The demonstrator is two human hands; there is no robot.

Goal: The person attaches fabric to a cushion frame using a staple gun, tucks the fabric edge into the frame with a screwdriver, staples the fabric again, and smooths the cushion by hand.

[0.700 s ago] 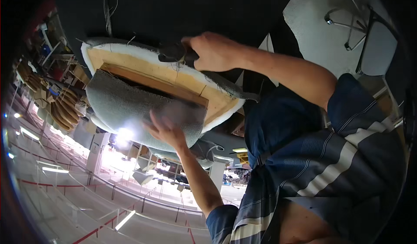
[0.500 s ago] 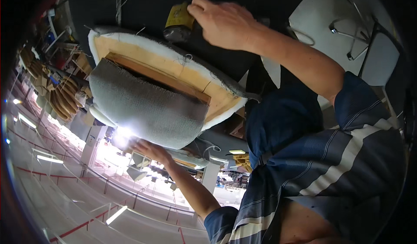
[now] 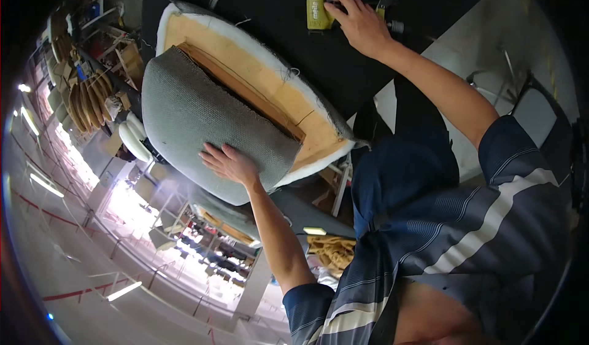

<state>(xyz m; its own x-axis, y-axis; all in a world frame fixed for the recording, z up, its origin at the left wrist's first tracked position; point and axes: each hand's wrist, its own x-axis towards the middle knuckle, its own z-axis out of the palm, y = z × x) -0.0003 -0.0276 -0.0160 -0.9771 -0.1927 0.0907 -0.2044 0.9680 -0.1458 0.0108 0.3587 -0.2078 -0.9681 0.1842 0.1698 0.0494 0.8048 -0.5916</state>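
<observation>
A curved padded panel lies on the black tabletop. Its wooden backing (image 3: 245, 59) is edged with white padding (image 3: 202, 15), and woven grey fabric (image 3: 215, 108) covers its near-left side. My left hand (image 3: 228, 162) rests open on this fabric, fingers spread and nothing held. At the far side of the table, my right hand (image 3: 361, 27) has its fingers bent around a yellow and black staple gun (image 3: 318, 15). The gun appears to be lying on its side; part of its handle is hidden behind the fingers.
The black tabletop (image 3: 270, 7) has loose threads on it. A grey-seated chair (image 3: 535, 121) stands at the right. Below the table lies a mustard-coloured cloth heap (image 3: 331, 254). Several curved brown pieces (image 3: 89, 105) hang or stack at the left, near white rounded parts (image 3: 134, 137).
My left hand has come from beyond the panel's edge onto the fabric. My right hand and the staple gun have moved right and farther off, and the gun has turned. The whole view has shifted.
</observation>
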